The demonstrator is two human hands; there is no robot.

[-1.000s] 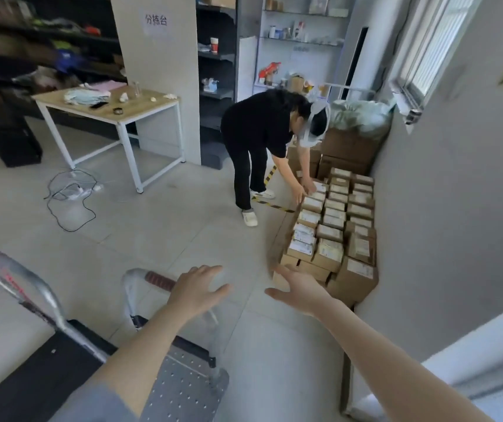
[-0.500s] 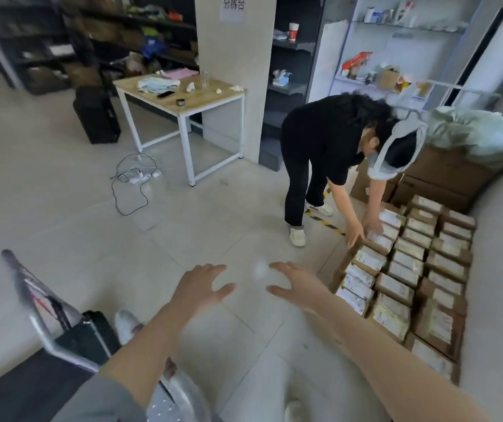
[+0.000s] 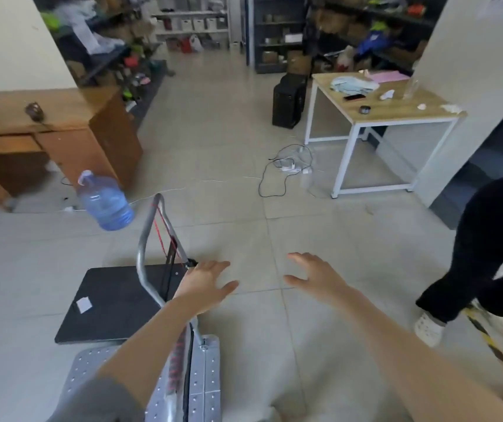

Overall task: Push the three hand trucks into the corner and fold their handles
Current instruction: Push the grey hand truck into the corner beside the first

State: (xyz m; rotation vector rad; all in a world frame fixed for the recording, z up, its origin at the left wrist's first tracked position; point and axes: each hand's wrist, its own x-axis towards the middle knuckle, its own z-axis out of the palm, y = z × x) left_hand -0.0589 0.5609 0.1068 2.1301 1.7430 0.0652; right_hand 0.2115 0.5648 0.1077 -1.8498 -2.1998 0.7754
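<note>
A hand truck with a black deck (image 3: 113,303) stands on the tiled floor at lower left, its silver handle (image 3: 145,248) upright with a red cord on it. In front of it, at the bottom edge, lies a silver metal deck (image 3: 204,379) of a second hand truck, its handle partly hidden by my left forearm. My left hand (image 3: 206,283) hovers open just right of the upright handle, touching nothing. My right hand (image 3: 314,274) is open over bare floor, apart from both trucks.
A blue water jug (image 3: 104,202) lies beside a wooden desk (image 3: 61,138) at left. A white-legged table (image 3: 387,114) stands at right, with cables (image 3: 286,166) on the floor near it. A person in black (image 3: 487,254) stands at the right edge. Shelves line the back.
The view has swung left, away from the stacked boxes and the bending person, onto the open floor and the hand trucks. Both hands stay open and held out in front.
</note>
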